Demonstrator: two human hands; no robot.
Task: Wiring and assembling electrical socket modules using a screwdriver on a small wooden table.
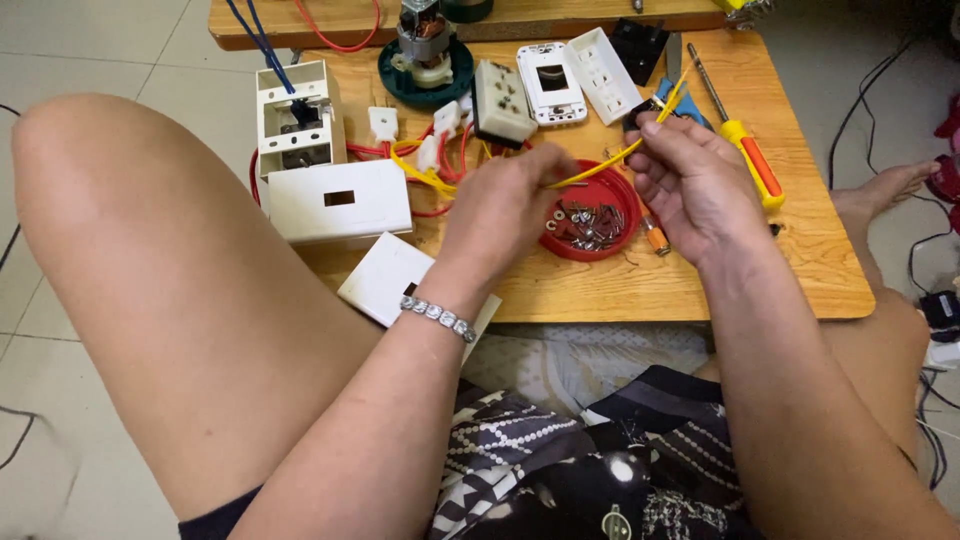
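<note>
Head view: the left hand (505, 205) is curled, its fingertips pinching one end of a yellow wire (600, 166) just above the rim of a red lid (628, 196) that holds small screws (588, 225). The right hand (690, 180) pinches the same yellow wire further along, beside a small black part (640, 112) gripped at its fingertips; the wire runs taut between the two hands, over the low wooden table (700, 280). A screwdriver with yellow and orange handle (752, 162) lies just right of the right hand. Behind the hands sit a white socket block (503, 100), two white faceplates (575, 80) and a small motor on a green base (425, 50). To the left stand a white switch box (295, 115) and a white cover plate (340, 200), with red wires (375, 152) between them
</note>
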